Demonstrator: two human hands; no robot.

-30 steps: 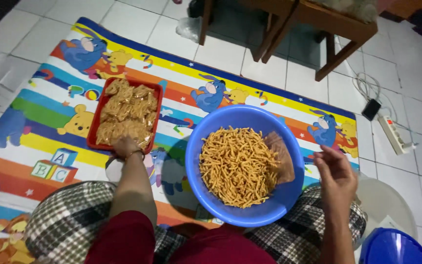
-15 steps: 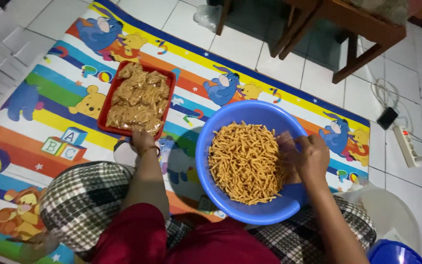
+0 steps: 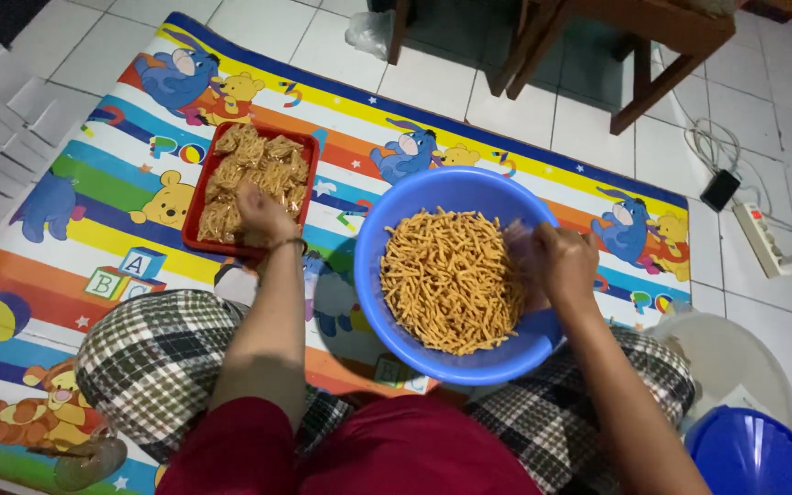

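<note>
Fingers of my right hand (image 3: 566, 264) curled together on a thin clear plastic bag (image 3: 522, 252), just inside the right rim of the blue bowl (image 3: 414, 197). Grip looks closed on the plastic; the bag is blurred, so its edges are hard to trace. Bowl holds a heap of orange stick snacks (image 3: 449, 280), piled across its middle. Bowl sits on the mat in front of my knees, near edge over my lap.

Left hand (image 3: 263, 213) rests at the near edge of the red tray (image 3: 196, 206), fingers bent down over the filled snack packets (image 3: 258, 165) lying in it. Cannot tell whether they pinch a packet or only press on it. Tray lies to the left of the bowl, near it but apart.

Both stand on a striped cartoon play mat (image 3: 75, 238) spread over white floor tiles (image 3: 524, 101). Checked cloth (image 3: 153, 353) covers my crossed legs.

Farther out: wooden chair legs (image 3: 653, 87) beyond the mat, a white power strip (image 3: 763, 240) with a cable at the right, a second blue bowl (image 3: 758, 454) at the lower right beside a pale lid (image 3: 735, 353).
</note>
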